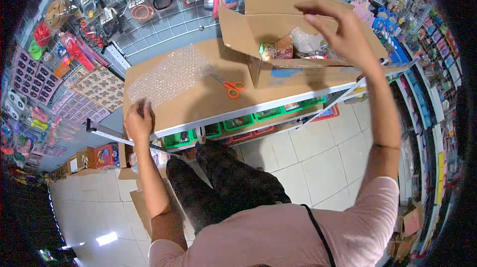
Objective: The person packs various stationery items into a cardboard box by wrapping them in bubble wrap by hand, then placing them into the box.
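My left hand (138,122) is at the left front edge of the brown shelf board, beside the near corner of a sheet of bubble wrap (171,74). Its thumb and forefinger are apart, and I see nothing held between them. Over the open cardboard box (293,74) hovers my right hand (338,31), fingers spread and holding nothing. Inside the box are small packaged goods (283,48) and a crumpled piece of clear plastic (306,41). Orange-handled scissors (233,88) lie on the board between the bubble wrap and the box.
Behind the board, a wire grid (154,33) carries hanging hair ties, combs and other packaged goods. Green baskets (238,122) line a lower shelf. A metal bracket (107,132) juts out at the left, and another slanted bar (343,95) crosses at the right.
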